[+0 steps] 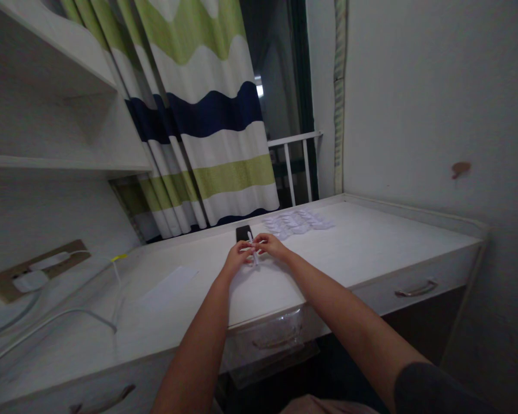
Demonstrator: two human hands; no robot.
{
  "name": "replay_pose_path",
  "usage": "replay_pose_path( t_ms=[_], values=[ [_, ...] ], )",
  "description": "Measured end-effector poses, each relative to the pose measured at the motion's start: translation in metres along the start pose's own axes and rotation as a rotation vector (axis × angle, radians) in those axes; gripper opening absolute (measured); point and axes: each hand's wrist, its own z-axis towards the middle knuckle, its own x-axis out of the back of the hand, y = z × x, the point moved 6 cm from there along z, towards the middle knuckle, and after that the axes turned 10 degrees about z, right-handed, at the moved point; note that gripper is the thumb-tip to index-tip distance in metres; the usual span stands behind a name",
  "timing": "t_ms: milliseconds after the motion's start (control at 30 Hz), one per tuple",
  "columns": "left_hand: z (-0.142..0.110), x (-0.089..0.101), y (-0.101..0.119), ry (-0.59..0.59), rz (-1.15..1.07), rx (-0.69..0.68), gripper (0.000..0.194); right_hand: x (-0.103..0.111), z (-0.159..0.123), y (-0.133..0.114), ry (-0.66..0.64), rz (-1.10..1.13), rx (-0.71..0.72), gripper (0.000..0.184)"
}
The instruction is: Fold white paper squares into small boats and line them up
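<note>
Between my two hands is a narrow white piece that looks like folded paper [256, 260], standing roughly upright just above the desk. The fingers of my left hand [239, 259] pinch it from the left, and those of my right hand [269, 246] pinch it from the right. Its upper tip pokes out above the fingers; the middle is covered by them. Behind my hands a black flat object [243, 232], perhaps a phone, lies on the desk. Rows of folded white paper pieces [300, 222] rest at the back, right of it.
White paper sheets [170, 284] lie on the white desk [397, 230] left of my hands. Farther left are a power strip with plugs [38, 276] and pale cables [69, 312]. A striped curtain [224, 132] hangs behind, and a shelf [64, 167] overhangs the left side.
</note>
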Motion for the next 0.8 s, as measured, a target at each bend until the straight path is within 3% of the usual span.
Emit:
replay_pose_path(
  t_ms=[500,800],
  values=[
    [0.0012,0.0034,-0.001,0.043,0.032,-0.003,0.034,0.0021,0.0027,0.0019,0.017,-0.029,0.012,0.027],
    [0.0024,-0.0006,-0.0033,0.041,0.146,-0.057,0.033,0.0058,0.004,0.0065,0.017,-0.217,0.044,0.015]
  ],
)
